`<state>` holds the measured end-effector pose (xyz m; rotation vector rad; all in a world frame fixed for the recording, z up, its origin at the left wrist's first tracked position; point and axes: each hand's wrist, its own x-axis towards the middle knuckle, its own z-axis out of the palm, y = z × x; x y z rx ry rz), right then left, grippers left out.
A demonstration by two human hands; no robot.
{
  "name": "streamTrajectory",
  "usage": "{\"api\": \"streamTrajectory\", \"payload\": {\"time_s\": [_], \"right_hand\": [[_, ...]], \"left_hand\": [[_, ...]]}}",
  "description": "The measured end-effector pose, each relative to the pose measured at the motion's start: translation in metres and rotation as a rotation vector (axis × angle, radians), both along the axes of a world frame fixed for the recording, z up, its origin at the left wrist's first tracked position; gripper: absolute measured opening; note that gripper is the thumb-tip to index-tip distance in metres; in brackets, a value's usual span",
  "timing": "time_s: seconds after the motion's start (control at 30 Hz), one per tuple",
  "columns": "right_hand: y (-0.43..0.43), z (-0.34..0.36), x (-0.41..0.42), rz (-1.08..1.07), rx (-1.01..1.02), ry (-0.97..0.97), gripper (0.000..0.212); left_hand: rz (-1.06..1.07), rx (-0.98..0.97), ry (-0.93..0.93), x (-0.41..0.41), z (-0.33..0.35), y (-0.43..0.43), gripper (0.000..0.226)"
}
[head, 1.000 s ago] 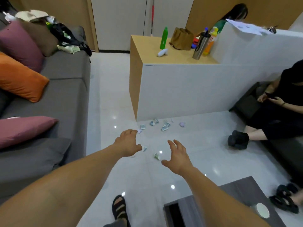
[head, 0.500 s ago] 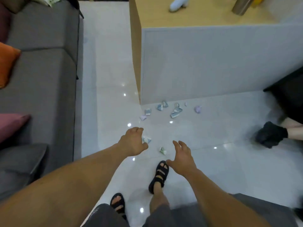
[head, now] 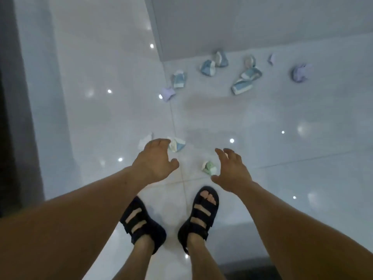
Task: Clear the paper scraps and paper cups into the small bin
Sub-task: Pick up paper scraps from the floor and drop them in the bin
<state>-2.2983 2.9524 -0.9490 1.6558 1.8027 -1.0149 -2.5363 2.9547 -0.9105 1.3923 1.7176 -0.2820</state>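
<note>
Tiled floor [head: 282, 158] | scraps [head: 242, 85] by cabinet [head: 262, 23] | sandals [head: 141, 225] near relaxed hands [head: 155, 161]

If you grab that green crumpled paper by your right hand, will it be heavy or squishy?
Probably light and squishy: the green crumpled paper is a small creased wad. Being lumpy, it likely won't roll, but may skid on the glossy floor.

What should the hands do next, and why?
Probably lower the right hand onto the crumpled green-and-white paper scrap and pinch it: that hand is open and empty, and the scrap lies on the glossy white floor just beside its thumb.
</note>
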Motion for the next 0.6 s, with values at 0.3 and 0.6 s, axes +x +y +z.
{"api": "streamTrajectory", "payload": {"time_s": [0.3,0.6], "right_hand": [[-0.034,-0.185,0.006,0.083,0.043,0.008,0.077],[-0.019,-0.154,-0.031,0.063,0.235,0.199,0.069]], "left_hand": [[0.054,-0.098,-0.119,0.020,-0.174,-0.049,0.070],[0.207,-0.148,-0.278,0.019,-0.156,-0.041,0.072]]}}
